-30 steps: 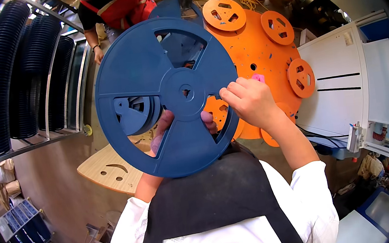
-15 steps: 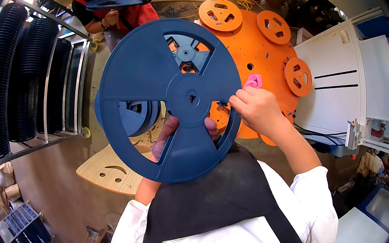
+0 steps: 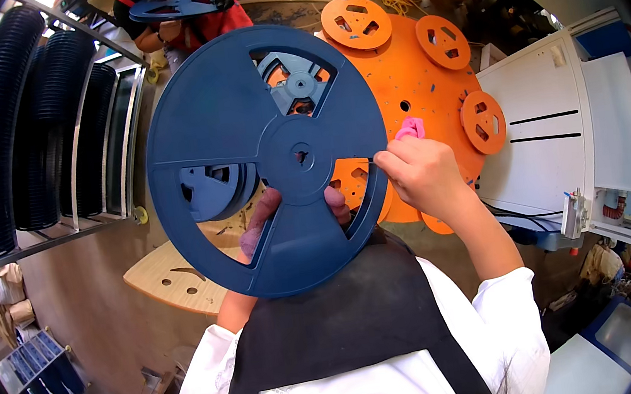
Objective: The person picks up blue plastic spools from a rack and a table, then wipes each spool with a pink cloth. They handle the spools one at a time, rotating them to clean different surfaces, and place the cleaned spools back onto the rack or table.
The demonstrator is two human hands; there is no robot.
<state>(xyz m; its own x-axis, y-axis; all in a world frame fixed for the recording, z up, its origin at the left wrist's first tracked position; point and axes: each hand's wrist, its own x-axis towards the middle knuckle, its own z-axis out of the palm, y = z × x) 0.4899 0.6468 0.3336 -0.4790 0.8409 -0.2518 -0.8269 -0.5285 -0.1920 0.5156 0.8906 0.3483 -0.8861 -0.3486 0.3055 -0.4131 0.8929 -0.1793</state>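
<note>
- Since the earlier frames the large blue reel has come up closer to the camera, and the right hand has slid from its face to its right rim.
- The left hand is behind the reel, its fingers showing through the lower cut-outs, propping it from the back.
- The right hand is curled shut, pinching the reel's rim at the right edge.
- Behind the reel lies a big orange disc carrying small orange reels; a pink piece sits just above the right hand.
- Dark blue reels fill the rack at left.
- At top, another person holds a blue reel.
</note>
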